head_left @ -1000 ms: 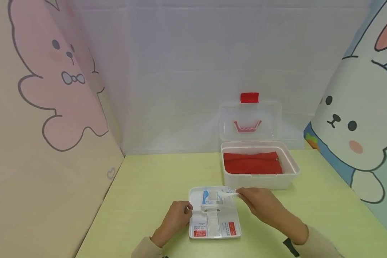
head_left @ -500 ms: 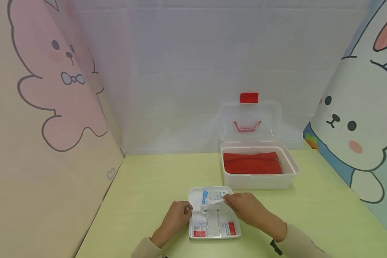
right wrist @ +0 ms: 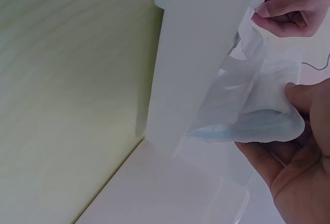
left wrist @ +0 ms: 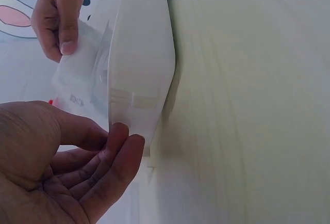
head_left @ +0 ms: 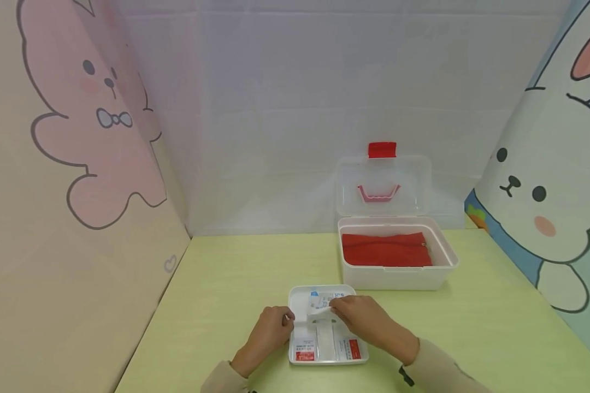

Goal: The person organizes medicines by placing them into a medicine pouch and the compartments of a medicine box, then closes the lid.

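A shallow white tray (head_left: 298, 297) lies on the table in the head view, with flat packets in it. My left hand (head_left: 273, 330) pinches its left rim between thumb and fingers, as the left wrist view shows close up. My right hand (head_left: 369, 323) holds a soft white packet (right wrist: 268, 97) with blue print by its edge, over the far half of the tray. The packet bends and sags between thumb and fingers. In the near corners lie two packets with red labels, a left one (head_left: 305, 350) and a right one (head_left: 350, 349). A clear strip (head_left: 326, 343) runs between them.
Behind the tray, to the right, stands a white box (head_left: 395, 278) with its clear lid (head_left: 383, 183) raised against the back sheet. A red zip pouch (head_left: 385, 251) lies inside. Cartoon-printed panels flank the table (head_left: 236, 267) on both sides.
My right hand has moved left across the tray, carrying the edge of the white packet with it. The left hand stays at the tray's left rim.
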Demonstrator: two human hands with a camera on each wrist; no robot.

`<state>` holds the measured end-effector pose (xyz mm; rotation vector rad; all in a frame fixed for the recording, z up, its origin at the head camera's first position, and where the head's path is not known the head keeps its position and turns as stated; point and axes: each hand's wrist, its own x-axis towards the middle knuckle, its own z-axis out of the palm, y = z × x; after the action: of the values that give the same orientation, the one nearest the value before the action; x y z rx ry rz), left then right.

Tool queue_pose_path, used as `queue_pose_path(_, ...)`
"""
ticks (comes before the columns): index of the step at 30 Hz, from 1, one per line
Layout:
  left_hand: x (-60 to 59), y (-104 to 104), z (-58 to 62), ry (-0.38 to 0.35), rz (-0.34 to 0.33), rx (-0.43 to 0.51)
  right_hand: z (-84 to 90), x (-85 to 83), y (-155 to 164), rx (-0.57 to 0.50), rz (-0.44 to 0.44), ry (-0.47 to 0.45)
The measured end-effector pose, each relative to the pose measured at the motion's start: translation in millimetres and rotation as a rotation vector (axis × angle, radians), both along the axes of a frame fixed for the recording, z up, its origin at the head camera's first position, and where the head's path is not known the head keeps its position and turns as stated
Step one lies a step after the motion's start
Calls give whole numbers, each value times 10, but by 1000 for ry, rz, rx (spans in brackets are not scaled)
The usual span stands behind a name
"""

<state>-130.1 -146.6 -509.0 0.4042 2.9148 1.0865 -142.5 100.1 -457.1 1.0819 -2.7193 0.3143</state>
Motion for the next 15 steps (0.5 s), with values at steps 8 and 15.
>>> queue_pose_path(8, 2, -7, 8, 0, -4, -3, -84, -102, -69, -7, 11, -1)
queue_pose_path(15, -12, -12, 15, 0, -6, -1, -161, -174, -94, 34, -21, -23)
